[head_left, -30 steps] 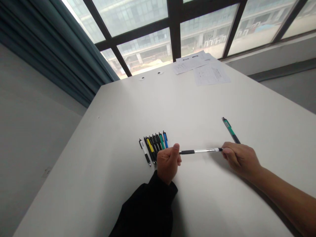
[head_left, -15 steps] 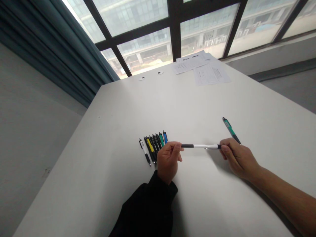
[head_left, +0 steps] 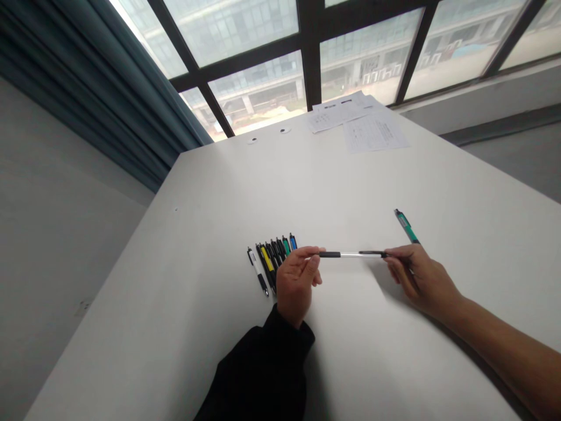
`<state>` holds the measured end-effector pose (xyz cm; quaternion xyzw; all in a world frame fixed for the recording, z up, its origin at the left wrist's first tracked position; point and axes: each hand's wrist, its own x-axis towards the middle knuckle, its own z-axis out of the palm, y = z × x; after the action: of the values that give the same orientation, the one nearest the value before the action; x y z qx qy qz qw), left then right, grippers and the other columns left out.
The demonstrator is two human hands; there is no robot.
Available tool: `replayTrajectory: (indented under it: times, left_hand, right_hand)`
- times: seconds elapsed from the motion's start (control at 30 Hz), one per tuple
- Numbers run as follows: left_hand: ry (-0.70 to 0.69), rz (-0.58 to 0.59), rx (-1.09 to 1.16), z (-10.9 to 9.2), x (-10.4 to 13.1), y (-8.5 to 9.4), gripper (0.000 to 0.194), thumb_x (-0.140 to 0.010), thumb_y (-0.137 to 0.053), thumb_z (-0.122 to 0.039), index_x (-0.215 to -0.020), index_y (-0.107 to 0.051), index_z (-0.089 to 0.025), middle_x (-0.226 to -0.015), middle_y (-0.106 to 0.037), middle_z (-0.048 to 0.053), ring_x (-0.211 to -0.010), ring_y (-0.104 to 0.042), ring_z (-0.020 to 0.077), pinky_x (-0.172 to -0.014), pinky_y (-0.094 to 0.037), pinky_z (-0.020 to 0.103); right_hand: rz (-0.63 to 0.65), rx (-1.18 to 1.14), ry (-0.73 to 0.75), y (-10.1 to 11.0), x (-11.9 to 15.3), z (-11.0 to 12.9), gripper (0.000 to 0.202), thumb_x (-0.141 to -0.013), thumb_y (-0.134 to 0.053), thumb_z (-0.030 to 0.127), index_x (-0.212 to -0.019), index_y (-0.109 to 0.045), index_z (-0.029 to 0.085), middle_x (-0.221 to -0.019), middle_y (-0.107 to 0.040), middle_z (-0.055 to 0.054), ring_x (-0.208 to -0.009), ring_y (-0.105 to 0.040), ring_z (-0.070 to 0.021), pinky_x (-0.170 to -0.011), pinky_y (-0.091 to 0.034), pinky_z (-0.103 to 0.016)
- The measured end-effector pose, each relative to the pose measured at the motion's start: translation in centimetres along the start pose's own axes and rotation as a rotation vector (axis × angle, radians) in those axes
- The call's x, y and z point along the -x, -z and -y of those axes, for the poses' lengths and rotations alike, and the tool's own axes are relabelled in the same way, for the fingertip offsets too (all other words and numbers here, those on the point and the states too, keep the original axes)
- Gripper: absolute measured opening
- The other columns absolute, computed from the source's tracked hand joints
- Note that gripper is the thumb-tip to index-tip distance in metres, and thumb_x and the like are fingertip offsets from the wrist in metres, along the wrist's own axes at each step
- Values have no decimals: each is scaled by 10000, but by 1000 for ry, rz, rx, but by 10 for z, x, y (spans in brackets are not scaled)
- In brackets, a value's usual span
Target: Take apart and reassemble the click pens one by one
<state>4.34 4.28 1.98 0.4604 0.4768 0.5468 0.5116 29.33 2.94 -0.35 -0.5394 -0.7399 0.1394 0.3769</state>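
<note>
A white and black pen [head_left: 349, 254] is held level above the table between both hands. My left hand [head_left: 295, 283] pinches its dark grip end, and the fingertips of my right hand [head_left: 418, 275] close on the other end, where the black clip shows on the upper side. Just left of my left hand lies a row of several pens, among them a white pen [head_left: 258, 271], a yellow and black pen [head_left: 267, 259] and a blue pen [head_left: 293, 241]. My left hand partly covers that row. Beyond my right hand rests a green pen [head_left: 407, 225], its lower end hidden by the hand.
The white table [head_left: 210, 199] reaches to the window [head_left: 258, 88]. Printed papers [head_left: 372, 126] lie at its far edge, near two small round white pieces with dark centres [head_left: 285, 130]. A blue curtain [head_left: 109, 76] hangs at the left.
The held pen has been rolled between my fingers, so its clip has turned from the lower side to the upper side. Both hands have shifted slightly.
</note>
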Motion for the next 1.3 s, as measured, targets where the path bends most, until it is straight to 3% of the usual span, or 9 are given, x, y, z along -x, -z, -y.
replayTrajectory:
  times: [0.1,0.3,0.57,0.73,0.9,1.03,1.13,1.23,1.3]
  left_hand:
    - [1,12,19,0,0,0,198,-872,-690,-340,-956,-660,-164,-1040,-758,89,-479,-499,45,-468,-387,209]
    - [20,-49,-21,1,0,-1,336,-852,-708,-476,-841,-600,-157,-685,-692,9,-444,-487,60,-458,-380,198]
    - [-43,-3,-146,5,3,0,427,-900,-628,-545,-723,-524,-171,-611,-618,-26,-461,-502,60,-488,-406,184]
    - [-25,19,-236,4,5,1,509,-922,-555,-600,-642,-503,-178,-515,-559,-36,-423,-480,69,-462,-380,193]
    - [-27,94,-293,7,6,4,641,-956,-461,-625,-495,-476,-181,-417,-480,-27,-387,-442,74,-460,-363,217]
    - [22,259,-226,9,8,2,699,-953,-443,-647,-440,-485,-173,-416,-522,8,-398,-493,89,-476,-391,228]
    - [54,356,-178,8,8,-1,688,-942,-467,-650,-473,-549,-153,-461,-577,35,-436,-538,103,-494,-415,232]
    - [47,289,-118,5,8,-5,608,-932,-503,-641,-657,-656,-121,-507,-615,31,-436,-517,94,-493,-416,229]
    - [18,213,-20,3,7,-7,519,-911,-569,-613,-756,-642,-124,-573,-662,34,-469,-548,95,-528,-450,231]
  right_hand:
    - [3,5,-12,-1,1,-2,134,-982,-490,323,-1031,-504,199,-625,-644,-3,-443,-614,-170,-441,-467,-264]
    - [65,50,40,6,-2,3,218,-1032,-403,358,-920,-528,220,-553,-606,29,-416,-588,-152,-446,-437,-254]
    - [79,14,0,7,-4,3,339,-1053,-334,373,-788,-497,237,-521,-589,30,-395,-550,-131,-453,-420,-241]
    - [48,20,72,8,-3,0,362,-1042,-346,317,-724,-500,237,-523,-586,29,-406,-552,-115,-459,-414,-227]
    - [17,16,109,7,-2,-1,436,-1041,-342,314,-644,-503,234,-519,-563,19,-418,-539,-111,-467,-399,-234]
    - [-5,6,40,6,-4,0,479,-1049,-318,303,-611,-498,233,-512,-543,13,-419,-532,-113,-479,-392,-247]
    - [1,22,-41,5,-7,1,464,-1046,-340,296,-612,-494,235,-504,-536,18,-419,-529,-118,-485,-388,-253]
    - [41,-8,-73,5,-7,4,417,-1044,-341,303,-665,-499,235,-536,-552,19,-447,-539,-126,-516,-403,-256]
    - [125,-76,-78,5,-7,6,364,-1044,-345,315,-732,-512,231,-567,-560,21,-467,-534,-132,-533,-406,-260]
